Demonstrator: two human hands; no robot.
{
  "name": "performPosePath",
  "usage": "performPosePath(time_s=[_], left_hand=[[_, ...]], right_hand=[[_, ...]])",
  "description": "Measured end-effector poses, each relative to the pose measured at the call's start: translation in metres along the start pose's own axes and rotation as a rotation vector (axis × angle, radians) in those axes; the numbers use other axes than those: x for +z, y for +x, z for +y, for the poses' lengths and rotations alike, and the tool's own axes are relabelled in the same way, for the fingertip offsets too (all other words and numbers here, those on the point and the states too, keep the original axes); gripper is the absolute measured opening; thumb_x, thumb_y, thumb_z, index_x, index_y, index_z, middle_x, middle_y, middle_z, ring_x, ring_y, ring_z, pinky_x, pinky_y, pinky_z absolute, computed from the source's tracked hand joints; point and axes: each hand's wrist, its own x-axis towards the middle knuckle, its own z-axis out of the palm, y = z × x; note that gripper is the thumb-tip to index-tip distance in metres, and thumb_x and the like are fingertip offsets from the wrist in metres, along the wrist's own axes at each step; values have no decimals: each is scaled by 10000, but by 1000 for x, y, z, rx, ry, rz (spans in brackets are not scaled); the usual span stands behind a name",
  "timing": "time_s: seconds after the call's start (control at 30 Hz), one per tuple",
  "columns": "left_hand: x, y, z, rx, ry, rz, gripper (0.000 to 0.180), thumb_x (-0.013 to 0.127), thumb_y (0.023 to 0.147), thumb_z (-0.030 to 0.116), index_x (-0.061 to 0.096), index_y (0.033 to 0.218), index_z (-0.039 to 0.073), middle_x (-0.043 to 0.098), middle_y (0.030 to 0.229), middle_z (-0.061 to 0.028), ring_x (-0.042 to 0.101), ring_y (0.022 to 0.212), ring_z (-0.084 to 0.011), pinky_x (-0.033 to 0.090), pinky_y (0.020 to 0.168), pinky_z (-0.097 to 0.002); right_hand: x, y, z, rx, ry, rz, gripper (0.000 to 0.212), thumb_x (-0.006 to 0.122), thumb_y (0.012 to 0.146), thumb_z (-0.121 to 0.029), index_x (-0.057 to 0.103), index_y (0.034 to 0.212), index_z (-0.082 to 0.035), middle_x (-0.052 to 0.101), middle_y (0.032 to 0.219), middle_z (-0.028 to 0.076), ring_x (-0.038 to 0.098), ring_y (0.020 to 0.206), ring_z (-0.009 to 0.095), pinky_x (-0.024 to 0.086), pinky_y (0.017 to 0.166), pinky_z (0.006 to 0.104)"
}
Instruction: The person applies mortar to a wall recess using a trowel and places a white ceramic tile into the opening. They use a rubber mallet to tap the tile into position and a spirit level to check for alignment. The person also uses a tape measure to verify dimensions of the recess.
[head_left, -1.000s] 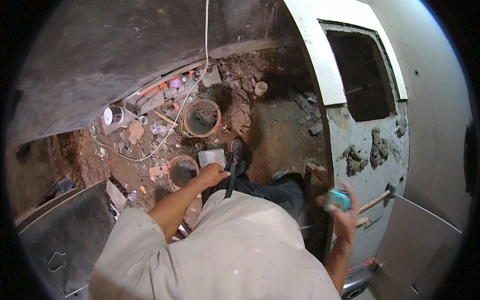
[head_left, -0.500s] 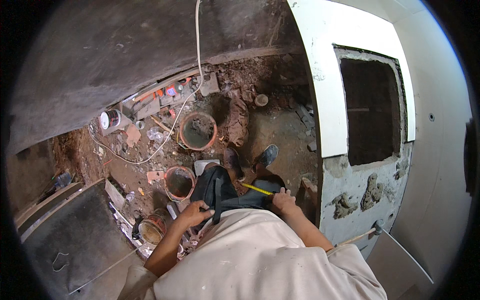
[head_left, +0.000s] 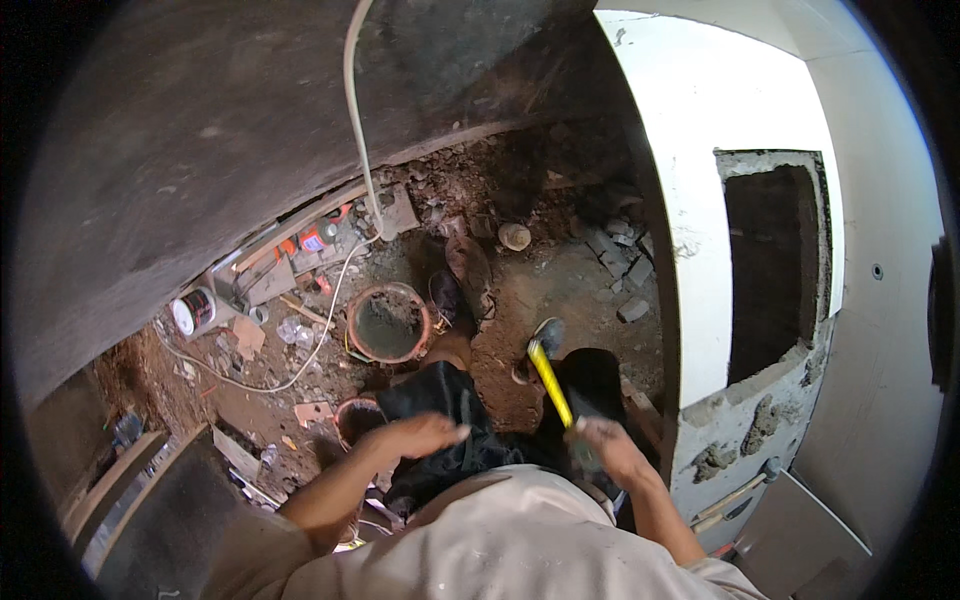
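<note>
My right hand grips a tape measure, its dark greenish case partly hidden by the fingers. A length of yellow blade sticks out from it, slanting up and left over my right shoe. My left hand hovers over my dark shorts with its fingers stretched toward the right, nothing visible in them. Ahead of the left hand stands a round orange-rimmed tub with grey mix inside. A second tub is partly covered by my left forearm.
To the right rises a white-panelled wall with a rectangular opening. Rubble and broken bricks litter the floor beside it. A pale hose crosses the left side. A paint can lies by the dark wall.
My left leg has stepped forward beside the large tub. The right hand has turned, and the yellow blade now points more upward. My left hand has come off the shorts' strap.
</note>
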Motion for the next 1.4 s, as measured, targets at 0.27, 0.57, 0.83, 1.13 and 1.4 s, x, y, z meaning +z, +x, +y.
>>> performPosePath(time_s=[0.27, 0.57, 0.83, 1.13, 1.4], left_hand=[[-225, 270, 80, 166, -126, 533, 649, 458, 1036, 545, 620, 1340, -5, 650, 1295, -287, 602, 1251, -408, 458, 1042, -451], [-356, 489, 39, 493, -566, 917, 375, 576, 1026, 328, 678, 1177, -1, 720, 1021, -195, 679, 916, -288, 515, 849, -416], [-430, 556, 4, 557, -518, 926, 214, 564, 1022, 168, 653, 1107, -7, 707, 945, -166, 649, 847, -244, 524, 788, -408], [-441, 565, 13, 523, 99, 1032, 300, 652, 983, 277, 675, 1068, -9, 711, 884, -179, 649, 791, -223, 529, 752, -406], [-438, 484, 12, 440, 577, 951, 329, 684, 964, 317, 729, 943, -8, 689, 773, -112, 591, 705, -169, 504, 712, -393]], right_hand=[[25, 345, -117, -620, 160, 452, 317, 502, 1070, -298, 473, 1283, -66, 572, 924, 101, 580, 876, 187, 481, 743, 342], [-30, 578, -219, -935, 175, 478, 464, 475, 1092, -332, 524, 1435, -24, 583, 1368, 185, 571, 1231, 304, 421, 1070, 428], [-72, 668, -239, -1055, -175, 498, 534, 633, 1002, -424, 619, 1322, 4, 674, 1132, 153, 674, 993, 292, 549, 815, 430], [-118, 717, -252, -939, 607, 366, 232, 673, 995, -266, 703, 1094, -59, 677, 874, 28, 592, 684, 108, 479, 584, 288], [-209, 704, -251, -1242, 1037, 119, 176, 714, 962, -236, 677, 1047, -87, 642, 874, 7, 579, 683, 103, 470, 566, 265]])
